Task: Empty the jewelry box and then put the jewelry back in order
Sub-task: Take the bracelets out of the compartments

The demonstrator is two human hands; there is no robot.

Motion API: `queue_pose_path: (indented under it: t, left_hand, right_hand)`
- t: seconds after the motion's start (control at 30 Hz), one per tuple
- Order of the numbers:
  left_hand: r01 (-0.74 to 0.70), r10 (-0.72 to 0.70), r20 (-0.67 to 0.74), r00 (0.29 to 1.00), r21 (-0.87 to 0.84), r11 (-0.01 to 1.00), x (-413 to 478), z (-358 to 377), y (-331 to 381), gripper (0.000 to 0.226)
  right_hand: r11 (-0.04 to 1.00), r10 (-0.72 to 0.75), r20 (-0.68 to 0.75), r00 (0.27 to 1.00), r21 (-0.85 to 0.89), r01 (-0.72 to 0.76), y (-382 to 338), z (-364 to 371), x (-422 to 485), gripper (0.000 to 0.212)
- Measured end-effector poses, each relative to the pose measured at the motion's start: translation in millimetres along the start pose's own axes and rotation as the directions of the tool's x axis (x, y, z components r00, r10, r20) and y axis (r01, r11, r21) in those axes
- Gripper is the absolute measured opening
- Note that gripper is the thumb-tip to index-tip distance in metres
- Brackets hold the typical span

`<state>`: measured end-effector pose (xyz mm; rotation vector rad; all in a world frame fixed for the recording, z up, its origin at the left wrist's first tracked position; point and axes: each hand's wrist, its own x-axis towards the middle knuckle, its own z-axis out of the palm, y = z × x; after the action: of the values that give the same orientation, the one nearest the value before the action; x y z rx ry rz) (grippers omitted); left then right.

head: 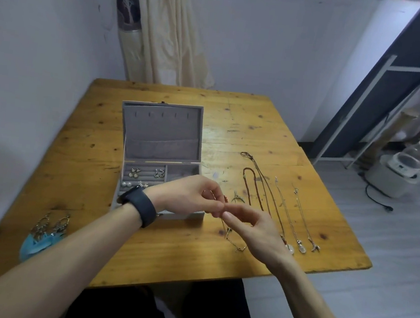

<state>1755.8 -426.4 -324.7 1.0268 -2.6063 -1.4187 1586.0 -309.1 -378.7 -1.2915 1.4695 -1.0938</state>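
Nearest you, two blue feather earrings [46, 230] lie at the table's [166, 261] left front edge. Your left hand [189, 195], watch strap [142, 207] on its wrist, and right hand [255, 233] meet at the fingertips, both pinching a thin chain [235, 244] that hangs toward the wood; contact unclear. The left wrist blocks the front of the open jewelry box [160, 127]; four earring clusters show inside, too small to identify. To the right, roughly four necklaces [301, 249] lie side by side, with the right hand covering some of them. A curtain [162, 35] hangs behind.
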Motion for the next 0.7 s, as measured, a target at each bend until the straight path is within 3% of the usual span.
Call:
queue_pose_path:
  t: [0.13,0.3,0.43,0.57,0.7]
  left_hand:
    - [0.022,-0.022,-0.019,1.000,0.043,0.999,-7.4,5.9,-0.2,0.014]
    - [0.029,-0.020,-0.048,0.999,0.205,0.978,-24.0,26.9,-9.9,0.012]
    - [0.056,-0.041,-0.077,0.996,0.206,0.977,-39.7,41.9,-20.6,0.012]
    - [0.130,-0.044,-0.266,0.963,0.314,0.941,-39.9,52.8,-31.8,0.016]
    - [0.177,0.074,-0.502,0.862,0.433,0.884,-38.3,60.2,-43.6,0.015]
  right_hand:
    - [0.999,-0.012,-0.003,1.000,-0.044,0.011,5.1,-1.0,-2.8,0.010]
    - [0.938,-0.075,0.009,0.997,-0.339,0.074,13.2,3.7,-12.6,0.007]
    - [0.923,-0.059,0.086,0.994,-0.374,0.088,17.3,9.0,-17.3,0.006]
    - [0.843,-0.056,0.047,0.997,-0.533,0.073,23.5,20.8,-2.3,0.007]
    - [0.784,-0.083,-0.024,0.996,-0.618,0.051,32.7,29.0,15.8,0.015]
